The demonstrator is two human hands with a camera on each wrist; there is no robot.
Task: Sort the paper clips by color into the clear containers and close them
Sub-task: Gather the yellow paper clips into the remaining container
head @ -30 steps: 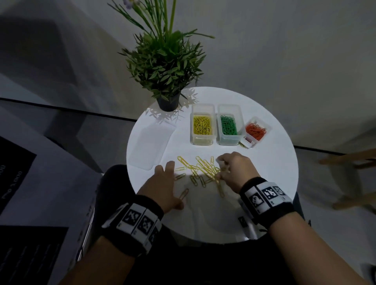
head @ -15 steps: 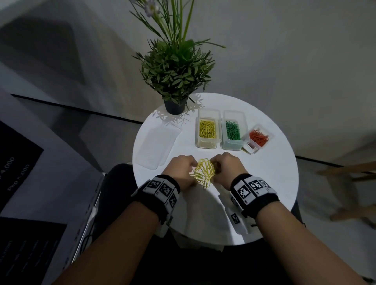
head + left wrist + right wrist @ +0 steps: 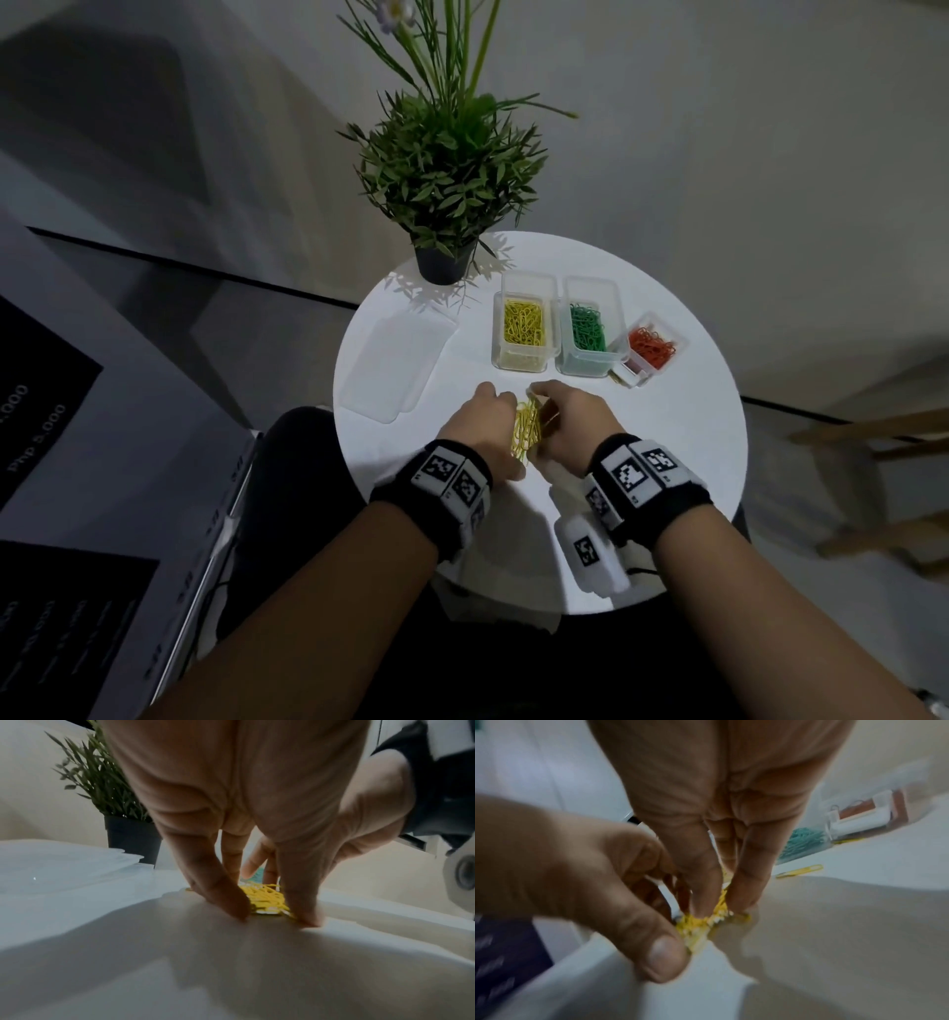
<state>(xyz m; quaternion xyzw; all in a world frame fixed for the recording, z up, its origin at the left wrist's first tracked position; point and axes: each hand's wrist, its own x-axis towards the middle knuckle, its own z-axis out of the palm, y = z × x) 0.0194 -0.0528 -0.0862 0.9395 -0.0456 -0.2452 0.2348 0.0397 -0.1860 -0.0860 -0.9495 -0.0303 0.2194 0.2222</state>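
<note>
a round white table (image 3: 683, 452) stands before a pale wall (image 3: 744, 128), a potted plant (image 3: 447, 169) at its far edge. behind the hands sit the open yellow container (image 3: 524, 354), green container (image 3: 580, 360) and red container (image 3: 662, 329); clear lids (image 3: 395, 370) lie to the left. the left hand (image 3: 482, 431) and right hand (image 3: 570, 421) squeeze a heap of yellow paper clips (image 3: 526, 431) between them.

left wrist: curled fingertips (image 3: 231, 906) touch the table, hugging the heap.

right wrist: fingers (image 3: 744, 882) pinch the heap; a loose clip (image 3: 800, 871) lies near the green container.

Left hand (image 3: 480, 429) and right hand (image 3: 570, 426) close together, both pinching yellow clips (image 3: 526, 432)
</note>
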